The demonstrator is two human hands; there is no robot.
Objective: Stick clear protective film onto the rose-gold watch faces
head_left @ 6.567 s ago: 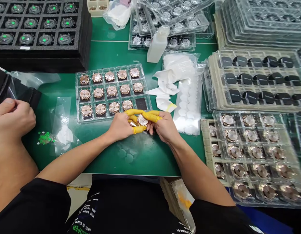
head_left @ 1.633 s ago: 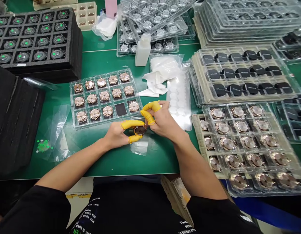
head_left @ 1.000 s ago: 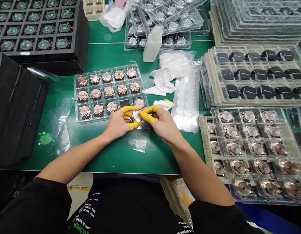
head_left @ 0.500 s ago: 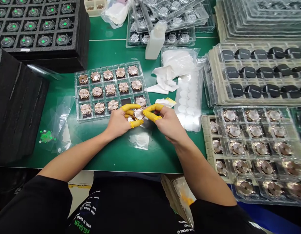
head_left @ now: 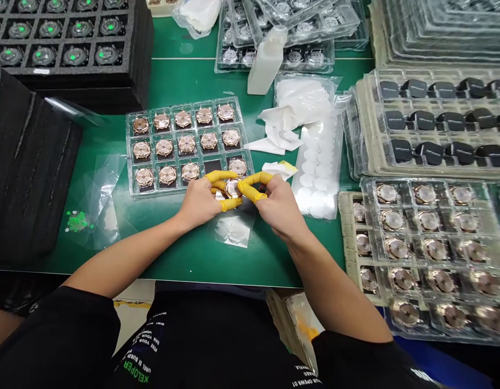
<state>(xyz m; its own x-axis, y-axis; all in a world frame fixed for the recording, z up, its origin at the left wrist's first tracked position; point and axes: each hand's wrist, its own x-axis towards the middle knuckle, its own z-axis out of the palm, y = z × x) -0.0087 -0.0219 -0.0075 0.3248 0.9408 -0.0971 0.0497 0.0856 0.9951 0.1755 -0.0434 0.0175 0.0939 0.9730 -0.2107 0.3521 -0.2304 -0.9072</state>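
1. Left hand (head_left: 200, 201), one: thumb and forefinger curved round a watch case and grasping it at its left side.
2. Right hand (head_left: 279, 205), one: fingertips drawn together against the case's right edge (whether they pinch it or merely touch, cannot tell).
3. Watch case (head_left: 232, 188), one, round, rose-gold rim, pale face up; held between both hands, above the green table (head_left: 185, 259), just off the near right part of the clear tray.
4. Finger covers (head_left: 230, 204), yellow, worn on both hands.
5. Clear tray (head_left: 130, 162), one, far of the hands and slightly left: three rows of five compartments, rose-gold watches seated in them, a dark pad (head_left: 212, 166) showing in the near row, fourth from left.
6. Clear film (head_left: 234, 229), one piece, near side of the hands, flat on the table.
7. White tissue (head_left: 276, 170), one, crumpled, yellow at one corner, just right and far of the right hand.
8. Green rings (head_left: 77, 221), a scattered heap, left.
9. White bottle (head_left: 267, 62), one, upright, far.
10. Black foam stack (head_left: 31, 178), left.
11. Black caps (head_left: 430, 154), in trays, right.
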